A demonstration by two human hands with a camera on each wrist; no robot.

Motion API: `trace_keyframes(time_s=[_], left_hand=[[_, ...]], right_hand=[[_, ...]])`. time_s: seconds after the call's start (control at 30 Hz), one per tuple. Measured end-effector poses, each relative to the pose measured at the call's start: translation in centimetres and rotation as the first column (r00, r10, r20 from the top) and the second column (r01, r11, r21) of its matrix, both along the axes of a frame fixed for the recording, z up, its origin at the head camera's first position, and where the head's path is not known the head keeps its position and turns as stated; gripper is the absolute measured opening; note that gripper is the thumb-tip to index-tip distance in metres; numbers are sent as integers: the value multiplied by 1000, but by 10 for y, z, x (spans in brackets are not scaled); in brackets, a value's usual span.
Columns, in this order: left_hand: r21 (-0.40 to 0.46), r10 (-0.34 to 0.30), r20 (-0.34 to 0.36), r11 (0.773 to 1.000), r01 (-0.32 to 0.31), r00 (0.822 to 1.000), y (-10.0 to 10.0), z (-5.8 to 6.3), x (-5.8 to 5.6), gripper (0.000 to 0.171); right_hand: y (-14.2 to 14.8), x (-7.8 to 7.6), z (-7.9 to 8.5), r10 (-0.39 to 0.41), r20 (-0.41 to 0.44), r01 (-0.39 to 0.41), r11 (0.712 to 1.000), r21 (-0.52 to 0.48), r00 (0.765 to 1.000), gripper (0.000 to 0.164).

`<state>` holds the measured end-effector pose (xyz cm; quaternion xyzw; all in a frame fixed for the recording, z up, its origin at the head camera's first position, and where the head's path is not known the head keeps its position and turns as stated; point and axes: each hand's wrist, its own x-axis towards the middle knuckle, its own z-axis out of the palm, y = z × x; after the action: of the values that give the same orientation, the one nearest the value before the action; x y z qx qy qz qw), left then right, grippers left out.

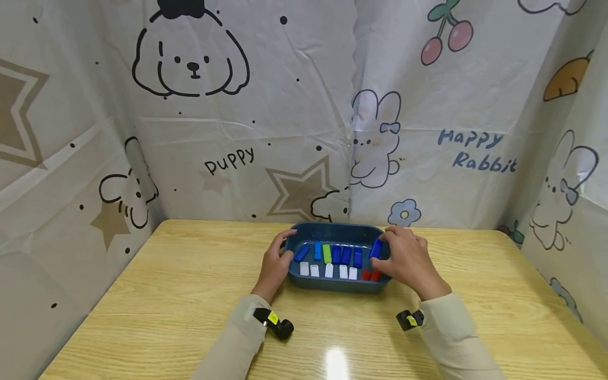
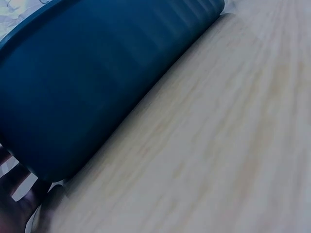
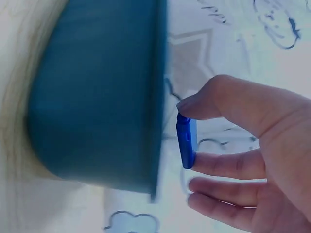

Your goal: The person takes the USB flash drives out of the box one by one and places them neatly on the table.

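Observation:
A dark teal plastic basin (image 1: 332, 285) stands on the table with small coloured blocks in it. My left hand (image 1: 274, 265) holds the basin's left end, thumb and forefinger at the rim; in the left wrist view its fingers (image 2: 17, 178) show beside the basin's corner. My right hand (image 1: 407, 258) pinches a small blue block (image 3: 185, 141) between thumb and a fingertip, over the basin's right end. The right wrist view shows that block above the rim, the other fingers spread behind it. Several blue blocks (image 1: 336, 254) and one green block (image 1: 326, 254) lie in a back row.
White blocks (image 1: 329, 271) line the front of the basin, with red blocks (image 1: 366, 275) at its right front. The wooden table (image 1: 199, 295) extends to both sides. A printed cloth (image 1: 285, 121) hangs behind it. Each wrist carries a small black camera (image 1: 284, 329).

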<state>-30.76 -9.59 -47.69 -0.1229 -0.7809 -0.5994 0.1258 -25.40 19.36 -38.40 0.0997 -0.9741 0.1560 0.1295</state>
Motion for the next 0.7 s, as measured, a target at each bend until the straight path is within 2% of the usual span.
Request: trace_keyframes(time_s=[0.2, 0.4, 0.53, 0.63, 0.7], left_hand=[[1, 4, 15, 1000, -4, 1000, -1, -2, -3, 51], [3, 2, -4, 1000, -2, 1000, -4, 1, -6, 51], [4, -5, 1, 1000, 5, 1000, -1, 23, 8, 49], [3, -14, 9, 1000, 14, 1000, 2, 38, 19, 48], [-1, -17, 14, 1000, 17, 1000, 2, 37, 19, 48]], right_hand=[[1, 21, 8, 87, -21, -86, 995, 44, 996, 52], [2, 41, 11, 174, -29, -172, 982, 77, 984, 48], [4, 51, 13, 236, 0, -234, 966, 112, 972, 45], [5, 57, 12, 273, 76, -281, 951, 126, 959, 40], [5, 60, 11, 287, 152, -307, 943, 126, 946, 39]])
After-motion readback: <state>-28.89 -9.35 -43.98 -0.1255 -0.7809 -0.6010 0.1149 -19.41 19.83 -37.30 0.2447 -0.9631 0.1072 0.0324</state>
